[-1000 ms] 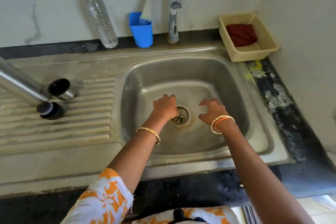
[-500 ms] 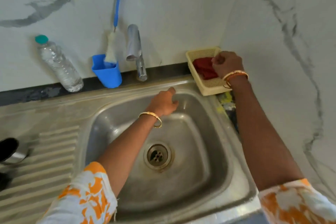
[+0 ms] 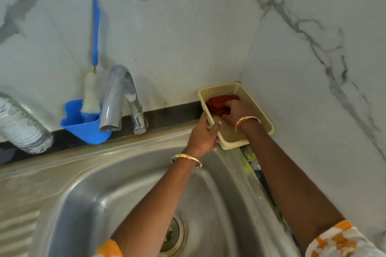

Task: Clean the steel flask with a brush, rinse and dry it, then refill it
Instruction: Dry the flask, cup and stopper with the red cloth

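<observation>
Head view: right hand [image 3: 236,109] pinches the red cloth [image 3: 217,103] inside the basket [image 3: 265,119]; left hand [image 3: 203,133] holds the basket's rim at nine o'clock.

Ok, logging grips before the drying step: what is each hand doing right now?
Left hand: grips the rim of the yellow basket.
Right hand: inside the basket, fingers curled on the red cloth.

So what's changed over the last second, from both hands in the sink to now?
Both hands left the steel sink basin for the corner. The right hand now grips the red cloth inside the cream plastic basket; the left hand holds the basket's rim. The blue-handled bottle brush stayed in its blue holder.
</observation>
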The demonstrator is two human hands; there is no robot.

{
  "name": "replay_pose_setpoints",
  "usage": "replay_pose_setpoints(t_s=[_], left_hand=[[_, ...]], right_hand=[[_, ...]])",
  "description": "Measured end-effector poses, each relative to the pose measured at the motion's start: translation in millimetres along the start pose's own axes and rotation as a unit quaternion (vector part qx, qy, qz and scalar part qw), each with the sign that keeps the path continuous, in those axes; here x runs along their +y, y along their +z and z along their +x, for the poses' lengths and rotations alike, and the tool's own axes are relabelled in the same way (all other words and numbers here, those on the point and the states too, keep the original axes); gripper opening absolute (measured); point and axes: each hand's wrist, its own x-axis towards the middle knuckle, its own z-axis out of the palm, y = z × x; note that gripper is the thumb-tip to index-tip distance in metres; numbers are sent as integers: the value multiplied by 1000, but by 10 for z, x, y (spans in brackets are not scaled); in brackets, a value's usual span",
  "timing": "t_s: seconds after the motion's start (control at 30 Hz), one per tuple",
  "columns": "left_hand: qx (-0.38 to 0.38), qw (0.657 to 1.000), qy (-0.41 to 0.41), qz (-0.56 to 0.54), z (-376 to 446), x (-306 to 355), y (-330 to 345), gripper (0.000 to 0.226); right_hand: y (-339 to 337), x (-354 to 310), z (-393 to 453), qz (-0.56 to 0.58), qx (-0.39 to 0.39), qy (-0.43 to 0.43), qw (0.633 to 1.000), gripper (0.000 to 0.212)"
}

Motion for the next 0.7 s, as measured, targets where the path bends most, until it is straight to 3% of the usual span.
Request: replay_pose_setpoints(t_s=[0.2,0.3,0.37,0.43,0.53,0.57,0.63,0.7], left_hand=[[8,999,-47,-16,-3,48,-22,50],[-11,997,-75,20,-75,124,-82,61],[-17,992,-68,104,-164,199,-158,63],[-4,981,-33,192,-301,321,-242,58],[0,993,13,116,-658,549,-346,51],[-5,998,19,62,-809,628,-375,49],[-14,999,38,-22,-1143,730,-426,36],[-23,992,40,-119,-1520,782,-501,18]], right_hand=[[-37,16,95,86,71,86,990,33],[-299,36,31,242,157,152,946,27],[-560,10,-120,399,197,202,872,22],[-827,-21,-360,585,172,237,757,16],[-1152,-193,-890,792,91,200,570,23],[-1223,-274,-1089,823,73,194,530,27],[-1268,-410,-1455,854,43,197,480,30],[-1241,-538,-1799,866,1,188,463,27]])
